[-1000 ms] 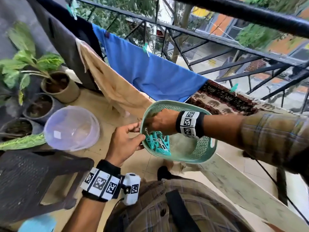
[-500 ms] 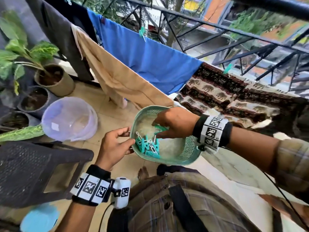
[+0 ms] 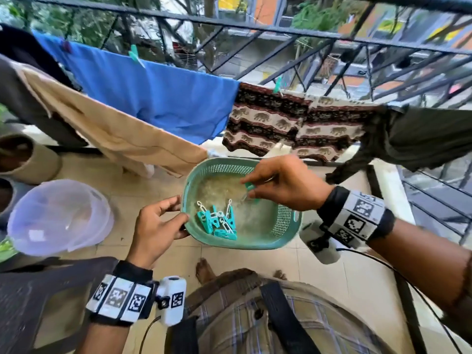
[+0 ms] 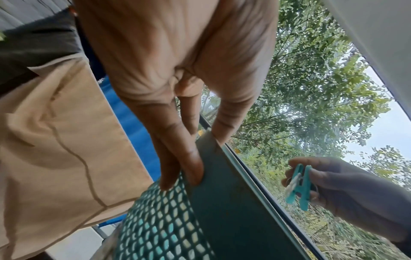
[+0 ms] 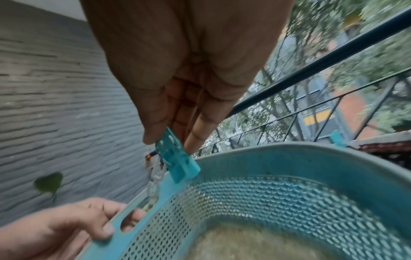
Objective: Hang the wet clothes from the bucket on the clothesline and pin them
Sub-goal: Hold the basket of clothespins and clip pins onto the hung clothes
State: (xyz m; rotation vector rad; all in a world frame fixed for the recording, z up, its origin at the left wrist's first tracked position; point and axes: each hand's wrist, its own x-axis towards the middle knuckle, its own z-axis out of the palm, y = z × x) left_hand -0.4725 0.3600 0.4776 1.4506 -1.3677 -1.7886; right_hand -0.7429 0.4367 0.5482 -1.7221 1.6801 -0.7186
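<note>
The right hand (image 3: 286, 186) is pinching one teal clothespin (image 4: 299, 185) between thumb and fingertips above the far edge of the green mesh basket (image 3: 281, 223); the left hand (image 3: 155, 226) is gripping its near-left rim. More pegs (image 3: 218, 221) are lying near that edge. This is the pin-fetching step; next, probably, clipping the dark garment (image 3: 421, 139) that is draping unpinned at the clothesline's right end.

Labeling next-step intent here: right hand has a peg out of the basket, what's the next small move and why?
Probably lift the right hand with its teal clothespin up to the line and clip the dark garment; it seems to have no peg, unlike the elephant-print cloth. The left hand holds the basket.
</note>
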